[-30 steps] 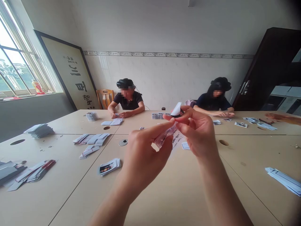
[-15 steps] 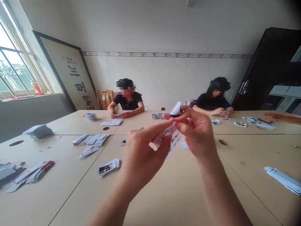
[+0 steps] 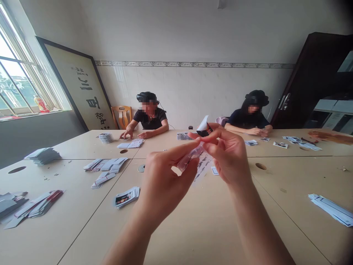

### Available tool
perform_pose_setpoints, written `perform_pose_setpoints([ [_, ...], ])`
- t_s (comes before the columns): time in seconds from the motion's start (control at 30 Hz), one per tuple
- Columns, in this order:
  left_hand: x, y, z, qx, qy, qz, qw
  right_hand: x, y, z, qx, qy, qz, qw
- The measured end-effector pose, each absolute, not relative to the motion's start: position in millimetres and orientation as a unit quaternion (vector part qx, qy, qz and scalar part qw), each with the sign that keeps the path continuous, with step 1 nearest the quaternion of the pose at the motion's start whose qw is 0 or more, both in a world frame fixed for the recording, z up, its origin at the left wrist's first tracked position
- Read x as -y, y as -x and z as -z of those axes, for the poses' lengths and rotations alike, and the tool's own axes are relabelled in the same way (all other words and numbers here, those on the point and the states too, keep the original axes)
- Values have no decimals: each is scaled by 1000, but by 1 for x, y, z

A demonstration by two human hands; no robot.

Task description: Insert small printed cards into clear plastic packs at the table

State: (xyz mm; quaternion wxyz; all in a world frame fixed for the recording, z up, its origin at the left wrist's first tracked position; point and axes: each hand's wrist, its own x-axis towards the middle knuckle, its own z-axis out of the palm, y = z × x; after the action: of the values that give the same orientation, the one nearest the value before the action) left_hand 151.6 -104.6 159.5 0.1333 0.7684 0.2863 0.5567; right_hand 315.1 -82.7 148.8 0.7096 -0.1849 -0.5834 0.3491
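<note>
My left hand [image 3: 168, 180] pinches a clear plastic packet [image 3: 203, 165] between thumb and fingers. Small dark pieces with rings, like swivels, show through the plastic in rows. Opposite it, my right hand [image 3: 230, 154] has its fingers closed at the packet's upper edge. A small printed card [image 3: 204, 131], dark in front and white behind, bends up from the right fingers. The two hands almost touch at the fingertips, raised above the table. Part of the packet is hidden behind the left fingers.
Card stacks lie on the wide table [image 3: 204, 228]: a printed pile [image 3: 127, 197], fanned cards [image 3: 106, 164], a tall stack [image 3: 43, 154] and long strips [image 3: 331, 209]. Two people [image 3: 151, 117] sit across, handling cards. Round holes [image 3: 260, 166] pierce the tabletop.
More of the printed card's dark face shows, and more of the packet is visible between my hands. The person across at left has reached a hand toward the round stack.
</note>
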Motion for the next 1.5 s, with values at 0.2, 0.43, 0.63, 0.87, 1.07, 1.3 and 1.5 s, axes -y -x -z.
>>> perform_pose_setpoints([
  [0.2,103,-151,-160,-271,-767,-562,152,82,-315,-148,582,191,-346,710],
  [0.43,104,-149,-161,-283,-766,-554,160,84,-316,-149,580,195,-353,708],
  [0.63,105,-150,-159,-268,-750,-572,197,86,-316,-151,581,188,-356,708],
  [0.87,105,-151,-157,-263,-737,-587,205,86,-314,-152,583,177,-337,718],
  [1.07,105,-152,-158,-272,-742,-588,172,86,-309,-151,572,178,-340,725],
  [1.3,104,-156,-155,-263,-733,-604,170,85,-305,-151,560,188,-322,740],
  [1.5,103,-157,-155,-256,-731,-605,185,84,-305,-151,564,163,-319,744],
])
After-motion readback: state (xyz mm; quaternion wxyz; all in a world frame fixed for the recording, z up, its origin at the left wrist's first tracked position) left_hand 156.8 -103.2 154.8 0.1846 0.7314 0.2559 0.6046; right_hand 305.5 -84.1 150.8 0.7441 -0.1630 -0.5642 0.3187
